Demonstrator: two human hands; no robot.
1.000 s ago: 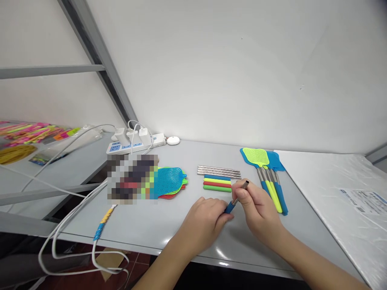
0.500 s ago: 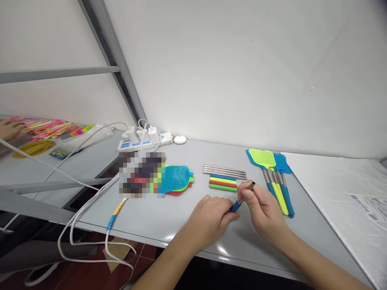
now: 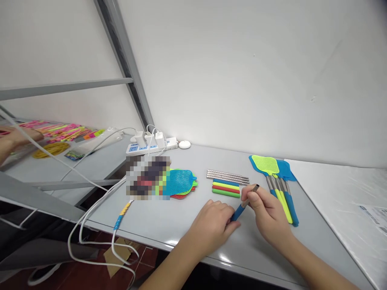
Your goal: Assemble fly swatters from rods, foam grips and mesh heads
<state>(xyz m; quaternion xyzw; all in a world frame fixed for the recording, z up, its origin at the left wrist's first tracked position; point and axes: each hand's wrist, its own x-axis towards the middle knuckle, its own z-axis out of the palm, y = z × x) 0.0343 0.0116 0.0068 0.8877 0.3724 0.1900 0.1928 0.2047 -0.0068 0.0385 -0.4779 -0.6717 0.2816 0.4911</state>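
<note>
My left hand (image 3: 215,221) is closed around a blue handle grip (image 3: 238,213) near the table's front. My right hand (image 3: 269,209) pinches a metal rod (image 3: 254,190) that runs into the grip's upper end, its hollow tip pointing up and right. Behind my hands lie several metal rods (image 3: 226,176) and a row of handle grips (image 3: 226,189) in blue, yellow, red and green. Perforated fly swatter heads (image 3: 180,182) are stacked to the left. Fly swatters with handles (image 3: 281,193) lie in a pile at the right.
A power strip (image 3: 151,146) with white chargers stands by the wall, next to a round white device (image 3: 184,144). Cables (image 3: 113,241) hang over the front edge. White wrapped sheeting (image 3: 341,201) covers the right side. At far left, another person's hand (image 3: 21,139) is over colourful strips.
The view has shifted slightly, so the table sits lower and further right. More of the blue grip shows between my hands. The other person's hand has moved right.
</note>
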